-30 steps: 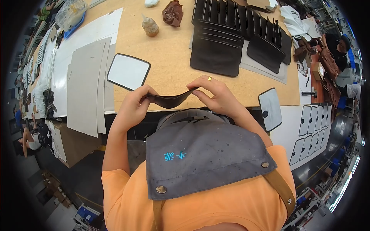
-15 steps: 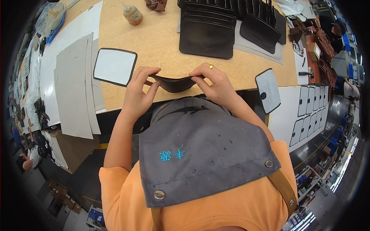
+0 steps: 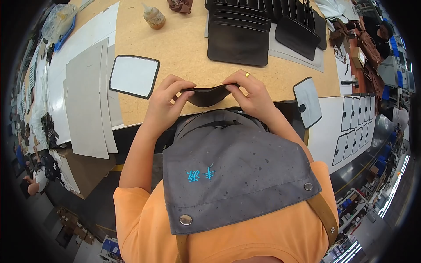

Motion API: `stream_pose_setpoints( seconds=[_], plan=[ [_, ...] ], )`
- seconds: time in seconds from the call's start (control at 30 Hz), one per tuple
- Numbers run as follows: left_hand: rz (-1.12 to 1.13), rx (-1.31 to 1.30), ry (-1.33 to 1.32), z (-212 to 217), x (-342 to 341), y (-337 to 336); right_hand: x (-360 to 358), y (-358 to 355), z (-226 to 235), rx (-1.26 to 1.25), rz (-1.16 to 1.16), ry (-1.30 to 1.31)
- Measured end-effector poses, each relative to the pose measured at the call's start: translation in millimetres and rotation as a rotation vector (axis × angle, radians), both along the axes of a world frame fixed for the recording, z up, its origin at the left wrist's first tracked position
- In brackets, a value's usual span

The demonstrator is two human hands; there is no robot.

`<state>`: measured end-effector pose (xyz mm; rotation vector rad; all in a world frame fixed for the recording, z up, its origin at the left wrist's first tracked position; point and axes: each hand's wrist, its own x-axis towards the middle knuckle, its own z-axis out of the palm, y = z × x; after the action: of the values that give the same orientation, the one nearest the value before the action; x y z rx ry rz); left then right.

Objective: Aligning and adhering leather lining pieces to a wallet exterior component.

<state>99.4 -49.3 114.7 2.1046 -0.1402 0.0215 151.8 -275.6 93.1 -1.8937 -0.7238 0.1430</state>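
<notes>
Grey card sheets (image 3: pixel 85 101) lie stacked at my far left on the white part of the bench, at least two overlapping, kept off the working patch. Next to them one white rounded panel with a dark rim (image 3: pixel 133 76) rests flat on the tan tabletop (image 3: pixel 184 44), close enough to grab, I judge, without stretching. Beyond it a single small glue bottle (image 3: pixel 153 17) stands upright near the far edge. My left hand (image 3: pixel 164 103) comes next, fingers drawn in narrow, thumb and fingertips pinching the left end of the black leather piece (image 3: pixel 206 94). That piece hangs in the air just above the near edge of the table, between my two hands, bowed downward in the middle, probably because I am pressing its ends toward each other to flex or fold it. My right hand (image 3: pixel 250 94), with one ring on a finger, grips the other end the same way, fingers closed tight on the leather. Behind it one large black leather panel (image 3: pixel 239 37) lies flat, and to its right a fanned row of black pieces (image 3: pixel 298 26) overlaps like shingles; I cannot count them surely. Farther right a second white dark-rimmed panel (image 3: pixel 307 101) sits at the table's corner, beside rows of small white cut-outs (image 3: pixel 353 122), roughly ten.
</notes>
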Motion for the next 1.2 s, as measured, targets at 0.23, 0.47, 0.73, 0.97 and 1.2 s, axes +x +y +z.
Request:
stream_pose_setpoints(
  seconds=[0.23, 0.47, 0.73, 0.97, 1.2],
  plan=[
    [-0.008, -0.056, 0.028, -5, 4, 2, 0, -1, -1, -0.010, -0.007, 0.004],
    [0.010, -0.018, 0.070, -5, 5, -1, -1, 0, 1, -0.033, -0.012, -0.005],
    [-0.008, -0.035, 0.026, -5, 7, -9, 0, -2, 0, -0.034, -0.035, 0.014],
    [-0.054, -0.056, -0.055, 1, 14, -10, 5, 1, 9, -0.008, -0.042, -0.029],
    [-0.111, -0.072, 0.005, 26, 26, -2, 12, -1, 30, 0.072, 0.095, -0.033]
  ],
)
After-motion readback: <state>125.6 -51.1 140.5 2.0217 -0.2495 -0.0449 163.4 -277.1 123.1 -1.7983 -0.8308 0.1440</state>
